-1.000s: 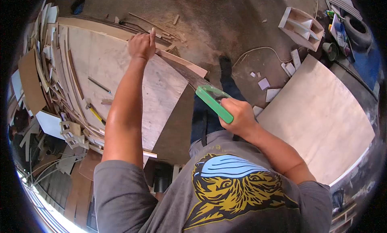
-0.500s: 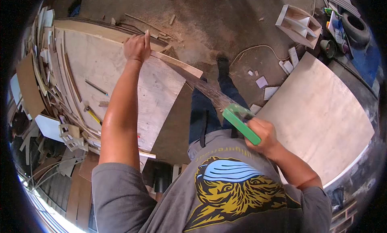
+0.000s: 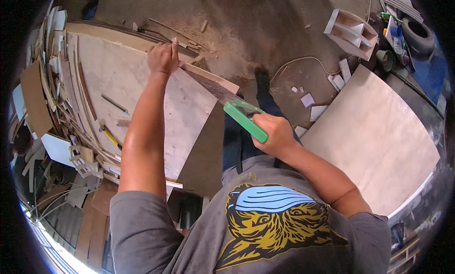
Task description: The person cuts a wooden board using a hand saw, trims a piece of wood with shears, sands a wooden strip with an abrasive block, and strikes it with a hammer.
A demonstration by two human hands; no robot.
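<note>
My right hand [image 3: 275,134] is wrapped around the green handle of a handsaw [image 3: 244,121]. The saw's blade runs up and left, lying against a long wooden strip [image 3: 215,78] at the edge of a plywood sheet [image 3: 185,117]. My left hand [image 3: 162,59] presses down on that strip with its fingers curled over it and the thumb sticking up, close to the blade's far end. On the plywood lie a dark pencil-like stick [image 3: 113,103] and a hammer-like tool with a yellow handle [image 3: 111,136].
Stacked wood offcuts [image 3: 38,94] crowd the left side. A curved pale panel [image 3: 374,141] stands at the right, below a small wooden shelf box [image 3: 350,33]. Sawdust and scraps [image 3: 204,42] litter the floor beyond the strip. A tyre [image 3: 418,36] lies far right.
My right hand has pushed the handsaw up and left, so its handle is now nearer the plywood corner and less blade shows. My left hand stays in place on the strip.
</note>
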